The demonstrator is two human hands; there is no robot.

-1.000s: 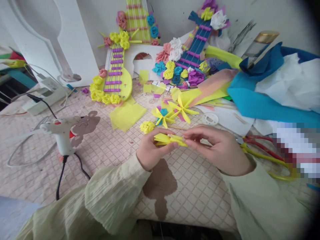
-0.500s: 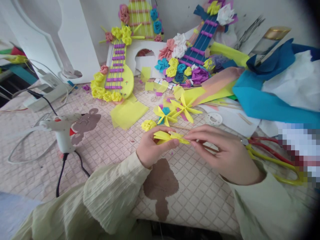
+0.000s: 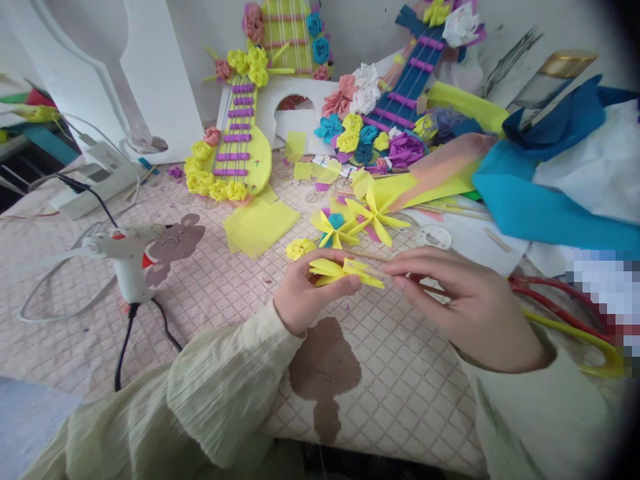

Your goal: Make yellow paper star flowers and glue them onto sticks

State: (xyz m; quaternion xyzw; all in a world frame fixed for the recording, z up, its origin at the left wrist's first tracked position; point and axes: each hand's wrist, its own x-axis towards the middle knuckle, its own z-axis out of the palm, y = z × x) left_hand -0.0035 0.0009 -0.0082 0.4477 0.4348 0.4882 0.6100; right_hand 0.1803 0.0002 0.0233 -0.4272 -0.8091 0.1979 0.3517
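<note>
Between the thumb and fingers of my left hand (image 3: 315, 287) is a yellow paper flower (image 3: 327, 268) with pointed petals. Closed in a pinch just to its right, my right hand (image 3: 465, 303) holds a thin wooden stick (image 3: 381, 272), whose tip reaches the flower's petals. Part of the stick is hidden by the fingers. Behind my hands lie two star-shaped yellow paper flowers (image 3: 375, 215) and a crumpled yellow paper rose (image 3: 301, 249). Flat yellow paper sheets (image 3: 260, 227) are spread to the left of them.
A white hot glue gun (image 3: 131, 267) with its cable stands at left. At the back are a yellow paper lute (image 3: 257, 157) and a blue one (image 3: 417, 73), both trimmed with flowers. Scissors (image 3: 575, 313) lie at right, near blue paper (image 3: 525, 200).
My right hand has drawn slightly right, away from the flower, and more of the stick shows. My left hand still grips the flower. The view has shifted a little.
</note>
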